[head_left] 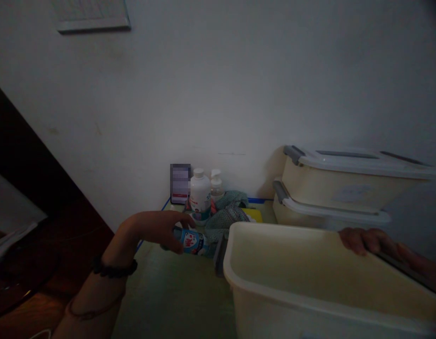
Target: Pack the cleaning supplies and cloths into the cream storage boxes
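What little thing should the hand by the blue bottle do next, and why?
Maybe the left hand should close snugly around the blue-labelled bottle: its thumb and fingers are already at one end, though I can't tell how firm the hold is. The right hand is on the rim of the open cream box nearby.

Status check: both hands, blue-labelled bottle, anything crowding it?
Left hand around blue-labelled bottle, at its left end. Right hand hooked over cream bin rim. Bin close by bottle's right end; grey-green cloth just behind.
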The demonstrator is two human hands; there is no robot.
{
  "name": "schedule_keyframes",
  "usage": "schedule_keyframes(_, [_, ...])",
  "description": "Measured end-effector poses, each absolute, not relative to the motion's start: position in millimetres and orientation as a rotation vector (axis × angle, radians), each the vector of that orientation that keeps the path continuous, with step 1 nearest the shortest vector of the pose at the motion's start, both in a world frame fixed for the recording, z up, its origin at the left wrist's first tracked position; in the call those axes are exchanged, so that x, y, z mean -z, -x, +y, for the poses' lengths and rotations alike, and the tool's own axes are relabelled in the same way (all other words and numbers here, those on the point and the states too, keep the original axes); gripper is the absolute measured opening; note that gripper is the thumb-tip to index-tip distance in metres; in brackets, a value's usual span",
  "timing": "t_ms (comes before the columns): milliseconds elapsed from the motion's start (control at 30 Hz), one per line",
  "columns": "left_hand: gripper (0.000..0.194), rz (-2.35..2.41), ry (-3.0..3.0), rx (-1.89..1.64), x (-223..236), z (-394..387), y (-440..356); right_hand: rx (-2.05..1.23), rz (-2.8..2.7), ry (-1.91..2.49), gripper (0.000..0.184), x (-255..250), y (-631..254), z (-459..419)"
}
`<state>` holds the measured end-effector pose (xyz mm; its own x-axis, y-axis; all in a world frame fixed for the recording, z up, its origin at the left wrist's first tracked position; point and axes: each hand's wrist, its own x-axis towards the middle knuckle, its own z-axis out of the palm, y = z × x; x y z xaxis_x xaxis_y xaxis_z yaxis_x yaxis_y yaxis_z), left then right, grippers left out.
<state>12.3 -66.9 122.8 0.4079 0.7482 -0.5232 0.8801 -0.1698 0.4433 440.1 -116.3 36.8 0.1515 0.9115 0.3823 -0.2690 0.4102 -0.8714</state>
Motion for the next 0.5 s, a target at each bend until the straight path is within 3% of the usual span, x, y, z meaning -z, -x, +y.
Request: schedule_keyframes(500, [0.042, 1.389, -1.908, -0.034, -138, -75, 9, -1.003, -1.041, 0.726, 0.032, -37, -433, -120])
